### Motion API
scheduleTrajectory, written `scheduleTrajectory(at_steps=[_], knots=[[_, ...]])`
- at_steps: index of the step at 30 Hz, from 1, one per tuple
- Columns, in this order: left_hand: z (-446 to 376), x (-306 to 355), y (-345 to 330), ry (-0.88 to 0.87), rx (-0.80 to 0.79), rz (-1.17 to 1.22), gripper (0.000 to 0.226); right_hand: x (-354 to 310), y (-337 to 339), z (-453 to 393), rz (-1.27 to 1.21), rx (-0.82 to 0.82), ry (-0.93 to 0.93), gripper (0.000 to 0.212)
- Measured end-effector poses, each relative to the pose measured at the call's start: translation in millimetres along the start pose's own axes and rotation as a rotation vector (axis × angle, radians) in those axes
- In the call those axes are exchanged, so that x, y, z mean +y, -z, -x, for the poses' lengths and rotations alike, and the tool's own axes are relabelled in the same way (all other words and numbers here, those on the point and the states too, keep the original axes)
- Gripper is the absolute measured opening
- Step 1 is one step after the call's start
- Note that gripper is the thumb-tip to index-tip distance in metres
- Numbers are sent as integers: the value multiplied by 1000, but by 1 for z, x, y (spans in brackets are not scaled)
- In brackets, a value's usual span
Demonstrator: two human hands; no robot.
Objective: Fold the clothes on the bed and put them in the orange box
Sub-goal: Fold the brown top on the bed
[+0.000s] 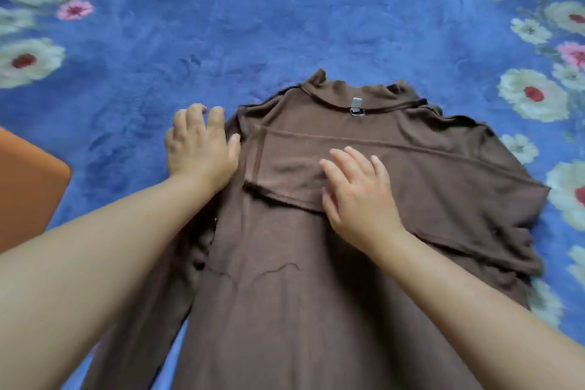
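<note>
Brown knit top [316, 263] lies flat on the bed [285, 25], collar at twelve o'clock, hem running toward you at six, so its long axis points straight at you. One sleeve [411, 168] is already laid across the chest. Your right hand [357, 190] rests flat on that sleeve, fingers straight, grasping nothing. Your left hand [199, 149] sits at nine o'clock on the shoulder edge, fingers loosely bent, thumb touching cloth; its grip looks released. The orange box [28, 187] waits further out at nine, nearer your left hand.
</note>
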State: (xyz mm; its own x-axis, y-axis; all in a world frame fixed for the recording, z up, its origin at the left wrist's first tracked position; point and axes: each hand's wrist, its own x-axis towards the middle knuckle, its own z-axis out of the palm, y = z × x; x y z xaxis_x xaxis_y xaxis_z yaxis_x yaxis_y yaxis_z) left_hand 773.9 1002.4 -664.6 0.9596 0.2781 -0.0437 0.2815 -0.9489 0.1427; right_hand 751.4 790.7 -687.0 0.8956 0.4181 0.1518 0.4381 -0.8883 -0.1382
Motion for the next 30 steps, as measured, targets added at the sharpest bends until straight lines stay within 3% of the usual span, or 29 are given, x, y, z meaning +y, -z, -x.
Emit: scheduleTrajectory(at_steps=[6, 10, 13, 16, 19, 21, 25, 30], knots=[[90, -67, 5, 277, -312, 184, 62, -81, -11, 78, -24, -414, 18, 51], [156, -100, 0, 392, -497, 521, 44, -102, -10, 95, -15, -510, -93, 60], [203, -126, 4, 474, -731, 789, 24, -109, -12, 101, 8, -548, -134, 54], [233, -158, 12, 521, -992, 805, 28, -119, -6, 106, 28, -584, -175, 56], [248, -184, 19, 554, -1130, 805, 27, -131, 4, 118, 31, -645, -192, 57], [245, -193, 25, 609, -1080, 890, 29, -138, 13, 127, 1, -714, -181, 57], [212, -186, 63, 683, -777, 1184, 11, -138, 43, 128, -217, -817, -221, 51], [150, -144, 122, 565, -649, 1432, 19, -123, 88, 114, -466, -679, -518, 34]])
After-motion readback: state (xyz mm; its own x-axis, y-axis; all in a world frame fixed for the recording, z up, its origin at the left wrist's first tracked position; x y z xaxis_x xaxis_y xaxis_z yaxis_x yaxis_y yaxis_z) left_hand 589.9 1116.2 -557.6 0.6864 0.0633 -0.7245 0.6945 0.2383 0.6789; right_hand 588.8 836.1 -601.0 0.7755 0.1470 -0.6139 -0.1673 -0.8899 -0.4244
